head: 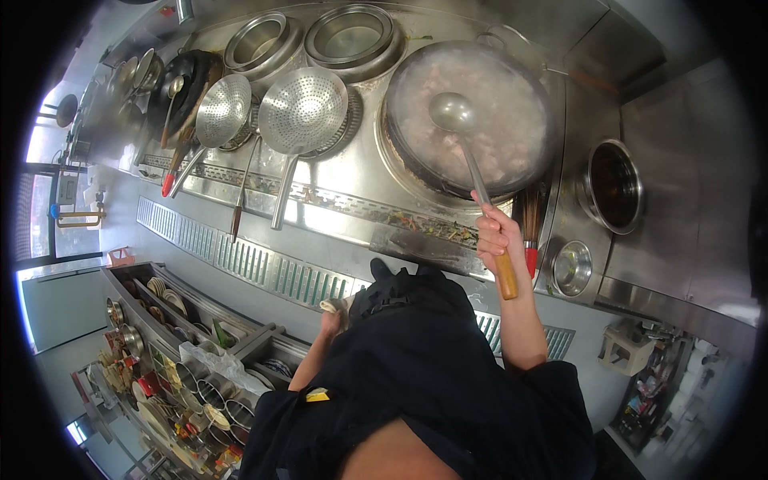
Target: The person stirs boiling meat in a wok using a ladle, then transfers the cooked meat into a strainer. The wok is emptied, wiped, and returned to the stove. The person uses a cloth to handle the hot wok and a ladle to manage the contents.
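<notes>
My right hand (495,235) grips the shaft of a steel ladle (454,113) just above its wooden handle. The ladle's bowl is over a large wok (393,147) full of steaming, cloudy liquid with pale pieces of what looks like meat (489,147). Whether the bowl touches the liquid is hard to tell through the steam. Down by my left side, my left hand (331,323) is closed on a light-coloured cloth (345,306). Left of the wok, a perforated steel strainer (304,111) lies over a burner with its handle toward me.
A second strainer (224,110), steel pots (351,37) and a dark wok (180,90) stand along the steel range. A brush with a red band (531,258) sits beside my right forearm. Steel bowls (613,186) line the right counter. Behind my left side is a shelf unit (180,312) with dishes.
</notes>
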`<state>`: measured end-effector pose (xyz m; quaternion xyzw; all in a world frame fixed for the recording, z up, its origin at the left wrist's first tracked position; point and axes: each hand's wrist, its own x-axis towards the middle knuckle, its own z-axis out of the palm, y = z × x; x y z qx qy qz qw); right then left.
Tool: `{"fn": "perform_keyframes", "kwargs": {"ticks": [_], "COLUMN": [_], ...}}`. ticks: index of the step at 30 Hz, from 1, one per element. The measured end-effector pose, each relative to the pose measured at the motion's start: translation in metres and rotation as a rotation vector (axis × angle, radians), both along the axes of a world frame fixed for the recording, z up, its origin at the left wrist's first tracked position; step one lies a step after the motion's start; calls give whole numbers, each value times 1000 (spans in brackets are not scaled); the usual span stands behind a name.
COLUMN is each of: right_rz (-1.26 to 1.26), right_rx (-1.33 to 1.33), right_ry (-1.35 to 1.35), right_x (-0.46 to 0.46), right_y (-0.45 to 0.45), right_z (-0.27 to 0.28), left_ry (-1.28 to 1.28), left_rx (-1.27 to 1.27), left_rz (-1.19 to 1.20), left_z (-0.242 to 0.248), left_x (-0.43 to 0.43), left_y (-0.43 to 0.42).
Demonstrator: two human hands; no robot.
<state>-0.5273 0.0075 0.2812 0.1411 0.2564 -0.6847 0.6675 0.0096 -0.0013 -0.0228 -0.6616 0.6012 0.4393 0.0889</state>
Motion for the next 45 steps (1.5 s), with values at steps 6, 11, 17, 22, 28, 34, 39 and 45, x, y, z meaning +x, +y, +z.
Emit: {"fn": "perform_keyframes", "kwargs": {"ticks": [6, 11, 17, 22, 28, 34, 39, 45], "right_rz": [-65, 11, 86, 318, 463, 342, 254, 289], "right_rx": [-204, -58, 175, 448, 488, 632, 586, 558], "right_ry": [-239, 216, 499, 1215, 1880, 1869, 1736, 1362], "right_x": [-14, -14, -7, 16, 7, -6, -9, -3], "right_y": [15, 27, 28, 28, 7, -1, 9, 5], "right_z": [5, 27, 36, 27, 4, -7, 4, 9], "left_ry": [-103, -47, -5, -18, -16, 15, 23, 61], "left_rx": [101, 36, 51, 112, 167, -11, 98, 49], "left_rz": [46, 31, 119, 172, 200, 156, 213, 193], "left_z": [8, 8, 13, 24, 22, 10, 20, 29], "left_x": [-4, -5, -7, -14, -13, -6, -11, -13], "left_y": [-1, 1, 4, 3, 3, 6, 4, 4]}}
